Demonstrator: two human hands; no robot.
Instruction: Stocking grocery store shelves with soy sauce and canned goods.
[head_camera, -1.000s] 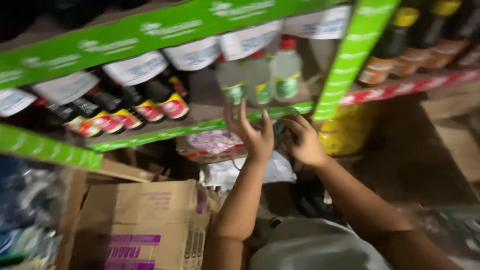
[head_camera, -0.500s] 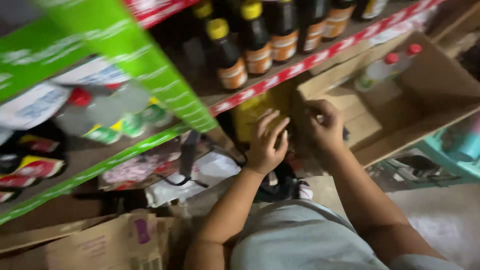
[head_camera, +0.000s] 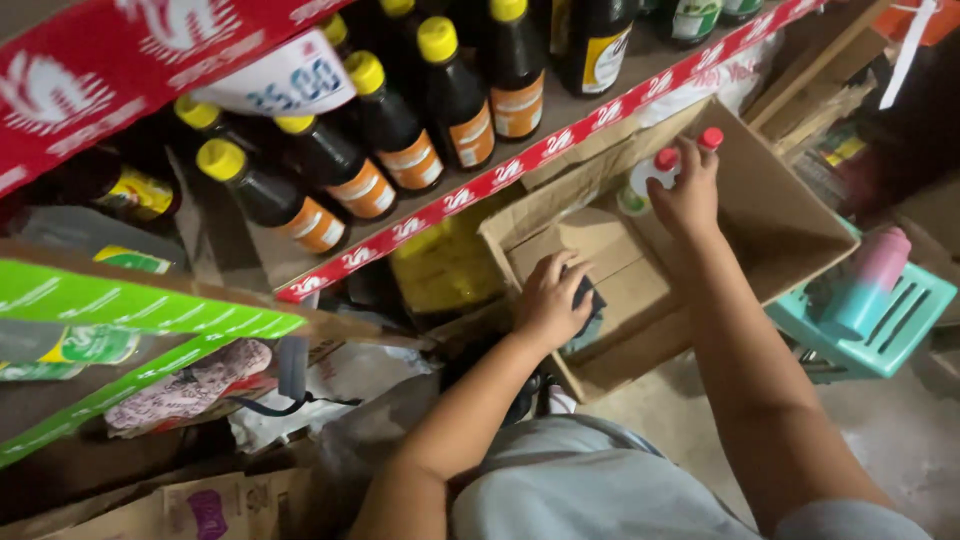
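Note:
An open cardboard box (head_camera: 790, 235) lies on its side under the shelf, near the floor. My right hand (head_camera: 688, 195) reaches into it and closes on a clear bottle with a red cap (head_camera: 652, 172); a second red-capped bottle (head_camera: 710, 138) stands right beside it. My left hand (head_camera: 552, 298) rests on the box's near flap, fingers over a small dark object (head_camera: 588, 296).
A shelf with a red edge strip (head_camera: 520, 165) holds dark bottles with yellow caps (head_camera: 385, 120). A green-edged shelf (head_camera: 150, 315) is at left. A teal plastic stool (head_camera: 880, 320) carries a pink and blue flask (head_camera: 865, 285). Cloth and bags (head_camera: 330, 380) lie below.
My view swung right, from the green shelf to the box. Both hands left the shelf area and went down into the box; the right hand took hold of a red-capped bottle.

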